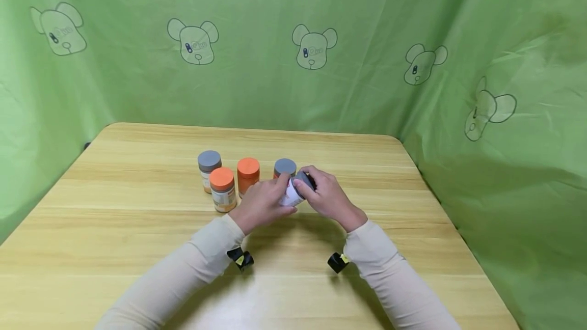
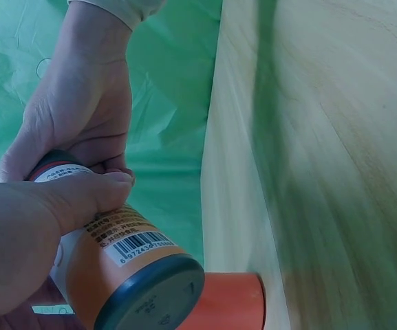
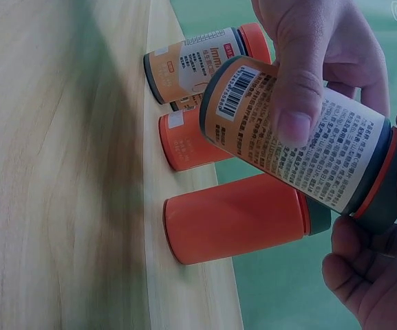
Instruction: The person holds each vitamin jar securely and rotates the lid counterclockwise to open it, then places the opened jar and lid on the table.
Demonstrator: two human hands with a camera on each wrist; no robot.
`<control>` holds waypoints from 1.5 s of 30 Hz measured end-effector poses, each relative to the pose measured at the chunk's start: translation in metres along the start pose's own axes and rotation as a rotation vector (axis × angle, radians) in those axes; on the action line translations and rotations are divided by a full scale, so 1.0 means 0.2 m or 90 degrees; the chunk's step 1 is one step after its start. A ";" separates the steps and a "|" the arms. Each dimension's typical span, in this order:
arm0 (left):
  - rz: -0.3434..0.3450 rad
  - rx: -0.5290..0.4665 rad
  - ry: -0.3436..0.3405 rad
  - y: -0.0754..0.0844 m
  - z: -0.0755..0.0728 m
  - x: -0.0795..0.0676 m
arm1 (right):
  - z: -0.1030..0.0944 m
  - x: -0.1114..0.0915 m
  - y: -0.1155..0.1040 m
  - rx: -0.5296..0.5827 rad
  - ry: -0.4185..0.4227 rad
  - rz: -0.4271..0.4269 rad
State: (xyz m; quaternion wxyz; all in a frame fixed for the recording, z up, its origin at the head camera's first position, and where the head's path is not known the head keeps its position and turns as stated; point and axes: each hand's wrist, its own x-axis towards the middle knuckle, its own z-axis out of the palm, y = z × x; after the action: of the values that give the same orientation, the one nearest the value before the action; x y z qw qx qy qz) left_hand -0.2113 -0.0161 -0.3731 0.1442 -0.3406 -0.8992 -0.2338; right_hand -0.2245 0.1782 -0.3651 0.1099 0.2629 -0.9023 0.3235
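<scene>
A supplement bottle with an orange-and-white printed label is held tilted above the table. My left hand grips its body, the thumb lying across the label in the right wrist view. My right hand holds the dark grey cap between thumb and fingers. A thin orange-red band shows between cap and body. In the left wrist view the bottle's dark base faces the camera. Just behind the hands stands an orange bottle with a grey cap, partly hidden.
Left of the hands stand an all-orange bottle, a labelled bottle with an orange cap and a labelled bottle with a grey cap. They share a wooden table. Green curtain hangs behind and beside it.
</scene>
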 end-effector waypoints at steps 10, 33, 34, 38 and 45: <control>-0.007 0.000 -0.011 0.01 -0.01 0.00 | 0.00 0.00 0.00 0.005 -0.001 -0.006; -0.080 -0.091 -0.093 -0.01 -0.01 0.02 | -0.03 -0.01 0.02 0.019 -0.031 -0.048; -0.080 -0.089 -0.092 -0.01 -0.01 0.03 | -0.04 -0.01 0.02 0.020 -0.030 -0.047; -0.084 -0.082 -0.095 -0.01 -0.01 0.03 | -0.04 -0.02 0.02 0.035 -0.026 -0.057; -0.082 -0.077 -0.102 -0.02 -0.01 0.03 | -0.06 -0.02 0.02 0.046 -0.029 -0.092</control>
State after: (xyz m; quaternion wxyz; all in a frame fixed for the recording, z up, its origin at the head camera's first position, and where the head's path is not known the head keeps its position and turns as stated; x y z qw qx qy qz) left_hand -0.2184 -0.0167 -0.3698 0.0359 -0.3079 -0.9120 -0.2685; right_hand -0.2234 0.1894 -0.3592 0.1030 0.3387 -0.8707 0.3414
